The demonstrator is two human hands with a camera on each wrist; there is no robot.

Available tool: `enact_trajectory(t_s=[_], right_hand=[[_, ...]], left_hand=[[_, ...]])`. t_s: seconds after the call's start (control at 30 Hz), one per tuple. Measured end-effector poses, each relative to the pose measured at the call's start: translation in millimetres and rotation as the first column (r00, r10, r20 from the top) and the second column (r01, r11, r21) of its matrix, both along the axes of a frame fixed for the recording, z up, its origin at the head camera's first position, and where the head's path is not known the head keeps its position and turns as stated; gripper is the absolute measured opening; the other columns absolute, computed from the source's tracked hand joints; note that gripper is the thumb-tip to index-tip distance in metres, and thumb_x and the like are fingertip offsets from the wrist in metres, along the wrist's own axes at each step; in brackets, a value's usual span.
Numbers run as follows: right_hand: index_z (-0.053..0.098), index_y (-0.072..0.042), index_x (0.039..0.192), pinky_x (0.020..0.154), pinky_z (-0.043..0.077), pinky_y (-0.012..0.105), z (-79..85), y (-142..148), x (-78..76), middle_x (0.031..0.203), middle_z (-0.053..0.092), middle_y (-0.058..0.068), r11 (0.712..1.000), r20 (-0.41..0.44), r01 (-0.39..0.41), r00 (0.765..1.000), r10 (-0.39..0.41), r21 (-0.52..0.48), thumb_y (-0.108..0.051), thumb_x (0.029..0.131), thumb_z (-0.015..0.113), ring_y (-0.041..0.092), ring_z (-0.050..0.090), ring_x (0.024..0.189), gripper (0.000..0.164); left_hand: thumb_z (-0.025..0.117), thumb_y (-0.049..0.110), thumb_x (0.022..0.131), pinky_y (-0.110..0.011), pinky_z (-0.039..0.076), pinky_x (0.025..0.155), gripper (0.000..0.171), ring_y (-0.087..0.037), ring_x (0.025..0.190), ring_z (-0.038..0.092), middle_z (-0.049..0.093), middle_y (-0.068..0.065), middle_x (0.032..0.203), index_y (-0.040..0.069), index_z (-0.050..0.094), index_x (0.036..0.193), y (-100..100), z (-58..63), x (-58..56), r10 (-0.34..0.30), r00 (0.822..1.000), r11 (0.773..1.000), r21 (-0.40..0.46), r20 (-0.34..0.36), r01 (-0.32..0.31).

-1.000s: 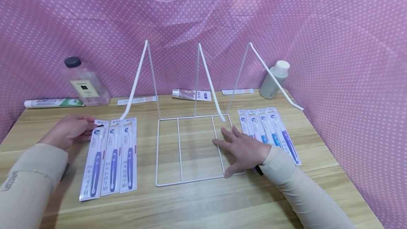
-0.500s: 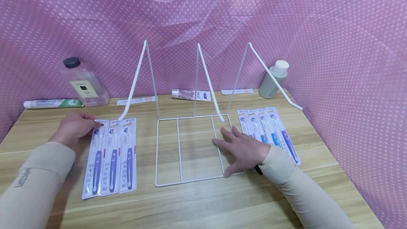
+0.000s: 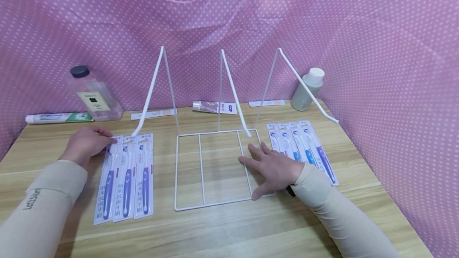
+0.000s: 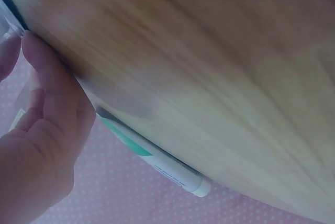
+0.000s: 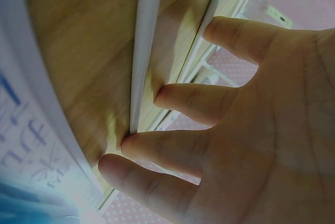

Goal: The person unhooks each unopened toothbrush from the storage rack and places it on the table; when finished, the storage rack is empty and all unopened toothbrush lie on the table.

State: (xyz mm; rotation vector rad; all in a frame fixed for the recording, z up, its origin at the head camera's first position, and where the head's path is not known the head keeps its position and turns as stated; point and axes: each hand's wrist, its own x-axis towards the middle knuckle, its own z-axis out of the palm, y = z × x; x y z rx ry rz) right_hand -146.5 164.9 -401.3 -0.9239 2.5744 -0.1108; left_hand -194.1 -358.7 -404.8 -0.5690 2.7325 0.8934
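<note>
On the left of the wooden table, three packaged toothbrushes with purple handles lie in a row, slightly overlapping. My left hand [image 3: 86,143] pinches the upper left edge of the leftmost toothbrush pack [image 3: 107,194]; in the left wrist view, thumb and forefinger [image 4: 39,59] meet at its clear plastic. A white wire rack [image 3: 149,94] stands mid-table, three bent arms rising over its flat base. My right hand [image 3: 277,170] rests with spread fingers at the right side of that base; the right wrist view shows fingertips [image 5: 133,143] against the wire.
Several more toothbrush packs [image 3: 324,162] fan out right of the rack, partly behind my right hand. Along the back lie a green-white toothpaste tube [image 3: 59,118], a purple tube [image 3: 211,107] and two slim packets; a pink bottle [image 3: 102,100] and a grey bottle [image 3: 303,94] stand by the curtain.
My left hand has slid the leftmost toothbrush pack a little to the right, close against its neighbour. The right hand has stayed in place on the rack.
</note>
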Motion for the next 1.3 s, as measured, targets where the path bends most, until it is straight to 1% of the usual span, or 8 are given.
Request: enact_trajectory(t_s=[0.3, 0.47, 0.57, 0.63, 0.73, 0.97, 1.17, 1.3], right_hand=[[0.036, -0.024, 0.167, 0.114, 0.039, 0.076, -1.3, 0.5, -2.1, 0.176, 0.016, 0.025, 1.000, 0.004, 0.003, 1.000, -0.003, -0.006, -0.071, 0.077, 0.083, 0.064, 0.015, 0.155, 0.112], [0.037, -0.023, 0.167, 0.115, 0.038, 0.075, -0.9, 0.4, -3.8, 0.175, 0.017, 0.026, 1.000, 0.006, 0.002, 1.000, -0.002, -0.012, -0.070, 0.077, 0.084, 0.064, 0.015, 0.155, 0.111], [0.037, -0.023, 0.167, 0.115, 0.038, 0.076, -1.2, -0.1, -4.9, 0.175, 0.017, 0.026, 1.000, 0.012, 0.002, 1.000, -0.002, -0.014, -0.069, 0.078, 0.084, 0.063, 0.015, 0.155, 0.111], [0.037, -0.023, 0.167, 0.115, 0.038, 0.075, -1.6, 0.5, -4.9, 0.175, 0.017, 0.026, 1.000, 0.012, 0.005, 1.000, -0.005, -0.016, -0.069, 0.078, 0.084, 0.063, 0.015, 0.155, 0.111], [0.037, -0.022, 0.167, 0.115, 0.038, 0.075, -2.6, 3.0, -4.1, 0.175, 0.016, 0.026, 1.000, 0.019, 0.010, 1.000, -0.010, -0.018, -0.068, 0.078, 0.084, 0.063, 0.014, 0.155, 0.111], [0.038, -0.023, 0.166, 0.116, 0.036, 0.076, -5.6, 2.1, -2.8, 0.176, 0.016, 0.025, 0.999, 0.019, 0.027, 0.999, -0.026, -0.023, -0.068, 0.076, 0.085, 0.063, 0.014, 0.156, 0.111], [0.038, -0.023, 0.166, 0.116, 0.036, 0.077, -7.5, 2.0, 0.0, 0.175, 0.017, 0.025, 0.999, 0.027, 0.019, 0.999, -0.019, -0.029, -0.068, 0.075, 0.085, 0.063, 0.014, 0.156, 0.112], [0.038, -0.022, 0.166, 0.116, 0.035, 0.077, -6.4, 3.7, 1.4, 0.175, 0.017, 0.026, 1.000, 0.019, 0.015, 1.000, -0.014, -0.027, -0.068, 0.075, 0.086, 0.064, 0.015, 0.155, 0.113]], left_hand=[[0.070, 0.022, 0.097, -0.034, 0.048, 0.073, 0.040, -0.025, 0.088, 0.060, 0.067, -0.018, 0.106, -0.004, 0.063, 0.127, 0.4, -2.4, -2.6, -0.002, 1.000, 1.000, 0.006, -0.014, 0.002], [0.059, 0.038, 0.104, -0.059, 0.049, 0.094, 0.065, -0.051, 0.118, 0.053, 0.052, -0.035, 0.140, -0.007, 0.046, 0.149, 2.8, 6.6, 1.2, -0.005, 1.000, 1.000, -0.012, 0.004, 0.005], [0.047, 0.051, 0.108, -0.072, 0.040, 0.102, 0.078, -0.060, 0.127, 0.045, 0.046, -0.040, 0.145, -0.009, 0.033, 0.157, 14.6, 21.3, 11.3, -0.011, 0.991, 0.997, -0.078, -0.133, 0.000], [0.042, 0.056, 0.108, -0.075, 0.037, 0.103, 0.083, -0.063, 0.130, 0.043, 0.045, -0.041, 0.146, -0.007, 0.030, 0.160, 31.6, 32.2, 20.2, -0.018, 0.967, 0.994, -0.113, -0.256, -0.011], [0.045, 0.055, 0.108, -0.078, 0.035, 0.104, 0.080, -0.064, 0.131, 0.043, 0.043, -0.041, 0.149, -0.004, 0.033, 0.161, 63.6, 43.7, 35.2, -0.066, 0.909, 0.988, -0.155, -0.411, 0.002], [0.050, 0.052, 0.108, -0.081, 0.038, 0.103, 0.073, -0.062, 0.138, 0.043, 0.038, -0.034, 0.160, 0.005, 0.039, 0.162, 98.7, 62.9, 62.6, -0.219, 0.811, 0.961, -0.265, -0.543, 0.082], [0.050, 0.050, 0.109, -0.083, 0.030, 0.109, 0.068, -0.060, 0.148, 0.034, 0.031, -0.029, 0.169, 0.008, 0.041, 0.162, 100.1, 67.1, 75.7, -0.201, 0.791, 0.972, -0.218, -0.578, 0.088], [0.051, 0.050, 0.109, -0.085, 0.026, 0.110, 0.069, -0.060, 0.151, 0.030, 0.030, -0.028, 0.170, 0.006, 0.042, 0.161, 98.0, 64.6, 76.7, -0.218, 0.765, 0.969, -0.231, -0.606, 0.093]])
